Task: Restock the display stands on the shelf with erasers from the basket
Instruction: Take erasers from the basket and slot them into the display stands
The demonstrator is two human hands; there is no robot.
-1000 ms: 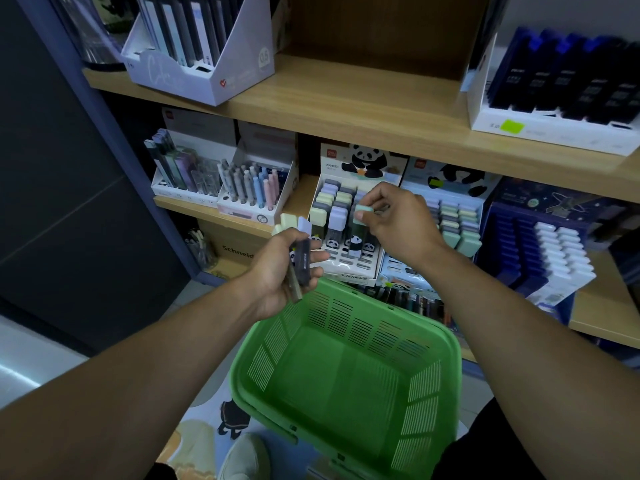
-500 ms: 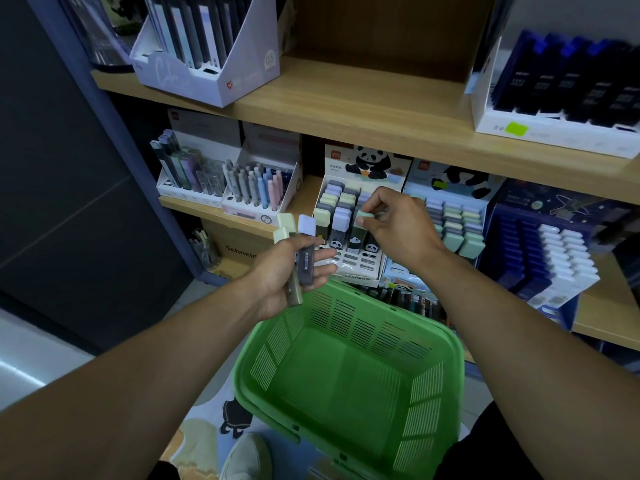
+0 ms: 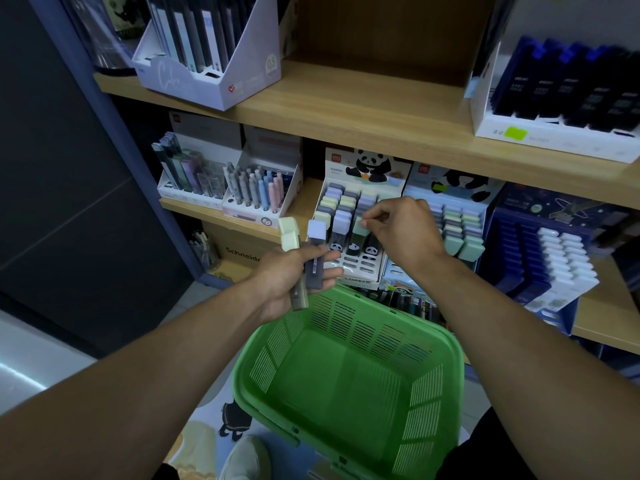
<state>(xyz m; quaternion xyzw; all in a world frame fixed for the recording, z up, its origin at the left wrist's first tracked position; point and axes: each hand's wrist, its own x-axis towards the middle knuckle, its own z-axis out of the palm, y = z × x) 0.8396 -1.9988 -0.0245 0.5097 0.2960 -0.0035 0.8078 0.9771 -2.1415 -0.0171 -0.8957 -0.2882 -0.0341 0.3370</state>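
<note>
My left hand (image 3: 294, 275) grips a small bunch of long erasers (image 3: 313, 251) with pale green and lilac tips, held upright just left of the panda display stand (image 3: 349, 220). My right hand (image 3: 398, 230) is at the stand's front right column, its fingertips pinching a mint-green eraser (image 3: 360, 228) that sits in a slot. The stand holds rows of pastel erasers in dark sleeves. Below both hands is the green basket (image 3: 349, 375); its visible bottom shows no erasers.
A second panda stand (image 3: 457, 223) with erasers is to the right, then a dark blue stand (image 3: 540, 251) of white erasers. Pen displays (image 3: 256, 192) fill the shelf's left end. A wooden upper shelf (image 3: 346, 109) overhangs the stands. My shoe (image 3: 242, 459) is on the floor.
My right hand has lowered the mint-green eraser from above the stand down into a front slot. My left hand with its erasers has stayed in about the same place.
</note>
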